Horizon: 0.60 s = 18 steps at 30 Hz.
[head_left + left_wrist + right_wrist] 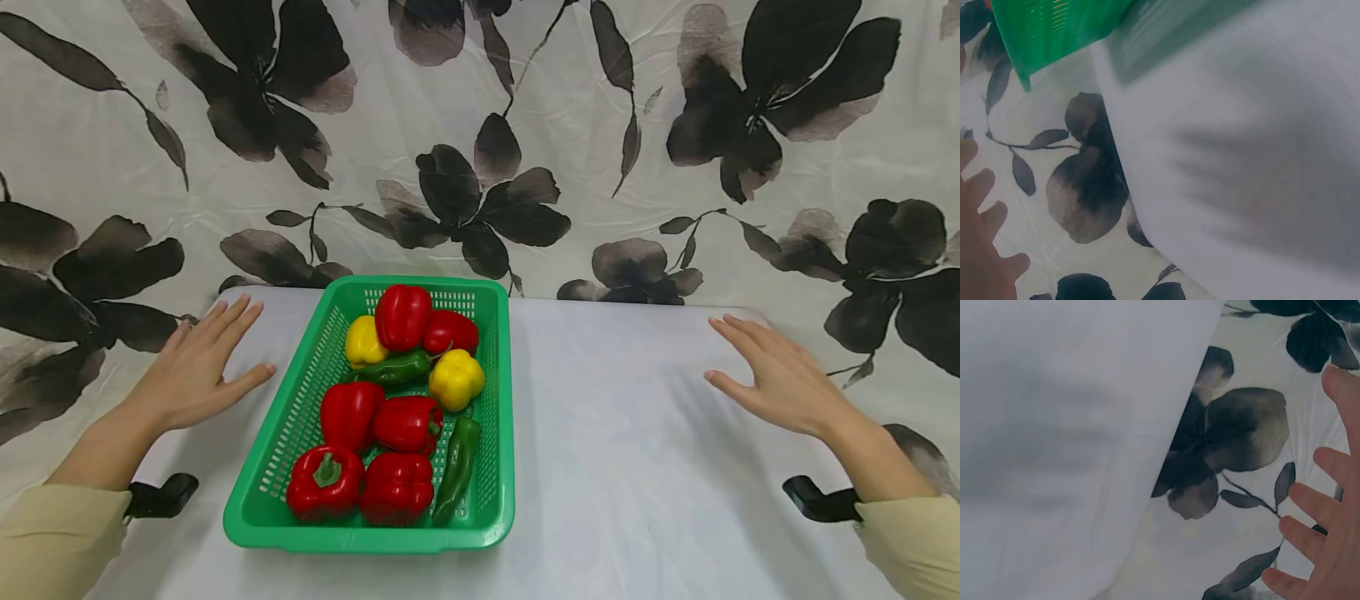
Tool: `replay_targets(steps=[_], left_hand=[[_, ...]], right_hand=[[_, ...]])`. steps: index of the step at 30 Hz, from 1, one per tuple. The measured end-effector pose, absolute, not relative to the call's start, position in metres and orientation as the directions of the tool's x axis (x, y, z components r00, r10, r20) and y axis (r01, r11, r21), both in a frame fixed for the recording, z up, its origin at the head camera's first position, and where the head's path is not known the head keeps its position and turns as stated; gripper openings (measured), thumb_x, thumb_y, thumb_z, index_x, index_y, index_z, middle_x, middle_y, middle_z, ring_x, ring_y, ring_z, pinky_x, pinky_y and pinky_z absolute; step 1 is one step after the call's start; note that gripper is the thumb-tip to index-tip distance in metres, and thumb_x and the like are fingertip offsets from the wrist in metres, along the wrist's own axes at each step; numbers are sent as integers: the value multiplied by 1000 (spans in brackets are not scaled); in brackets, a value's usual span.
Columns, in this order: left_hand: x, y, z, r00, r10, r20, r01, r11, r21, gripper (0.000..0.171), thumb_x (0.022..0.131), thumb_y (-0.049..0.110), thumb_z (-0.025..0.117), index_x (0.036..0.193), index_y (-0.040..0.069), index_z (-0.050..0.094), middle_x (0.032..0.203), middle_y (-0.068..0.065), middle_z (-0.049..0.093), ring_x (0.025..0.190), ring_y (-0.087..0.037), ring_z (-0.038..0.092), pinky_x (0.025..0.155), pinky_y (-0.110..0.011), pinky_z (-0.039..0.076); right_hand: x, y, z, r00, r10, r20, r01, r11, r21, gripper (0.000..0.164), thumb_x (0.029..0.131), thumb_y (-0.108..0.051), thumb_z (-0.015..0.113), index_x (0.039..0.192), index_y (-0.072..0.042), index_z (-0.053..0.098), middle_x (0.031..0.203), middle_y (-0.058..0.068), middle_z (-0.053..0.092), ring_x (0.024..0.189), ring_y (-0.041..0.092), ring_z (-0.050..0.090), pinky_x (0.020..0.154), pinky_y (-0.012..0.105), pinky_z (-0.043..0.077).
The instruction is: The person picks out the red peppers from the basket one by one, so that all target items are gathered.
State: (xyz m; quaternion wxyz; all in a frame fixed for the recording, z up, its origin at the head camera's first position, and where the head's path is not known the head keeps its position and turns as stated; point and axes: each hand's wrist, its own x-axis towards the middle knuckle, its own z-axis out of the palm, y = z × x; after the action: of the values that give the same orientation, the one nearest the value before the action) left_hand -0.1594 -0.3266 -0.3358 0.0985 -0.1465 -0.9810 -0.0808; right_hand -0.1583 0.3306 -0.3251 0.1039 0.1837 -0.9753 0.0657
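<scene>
My left hand (198, 371) hovers just left of a green plastic basket (502, 521), fingers straight and nothing in its grasp. Over the table's right side my right hand (780, 379) is held out with straight fingers, also holding nothing. Inside the basket lie several red bell peppers (397, 489), two yellow bell peppers (456, 380) and two long green peppers (456, 471). The left wrist view has the basket's side (1054, 31) at top left and the left fingers (994, 219) at its edge. In the right wrist view, the right fingers (1310, 537) are spread.
A white-covered table (607, 433) lies under both hands, its rounded corners showing. Behind it hangs a white cloth (585, 167) printed with dark flowers. Each wrist wears a black camera mount, such as the left mount (163, 497) beside the pale yellow sleeve (60, 533).
</scene>
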Motion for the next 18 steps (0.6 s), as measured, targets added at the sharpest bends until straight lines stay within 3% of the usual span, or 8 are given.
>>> replay_targets(steps=[8,18], left_hand=[[-162,-325,-334,-939,258,226,307,925,224,81,84,41,59,147,10,20,151,-19,19,136,-43,17,100,-71,8],[-161,-322,-333,-948,230,220,295,896,333,80,83,37,64,147,11,22,148,-22,23,130,-46,25,96,-72,19]], right_hand=[[-161,311,-316,-894,-366,259,-405,906,-119,70,78,-30,71,136,-5,42,135,22,43,119,43,42,94,60,34],[-168,291,-303,-873,-398,282,-460,866,-199,68,78,-21,72,136,-2,41,129,25,48,116,44,44,92,61,36]])
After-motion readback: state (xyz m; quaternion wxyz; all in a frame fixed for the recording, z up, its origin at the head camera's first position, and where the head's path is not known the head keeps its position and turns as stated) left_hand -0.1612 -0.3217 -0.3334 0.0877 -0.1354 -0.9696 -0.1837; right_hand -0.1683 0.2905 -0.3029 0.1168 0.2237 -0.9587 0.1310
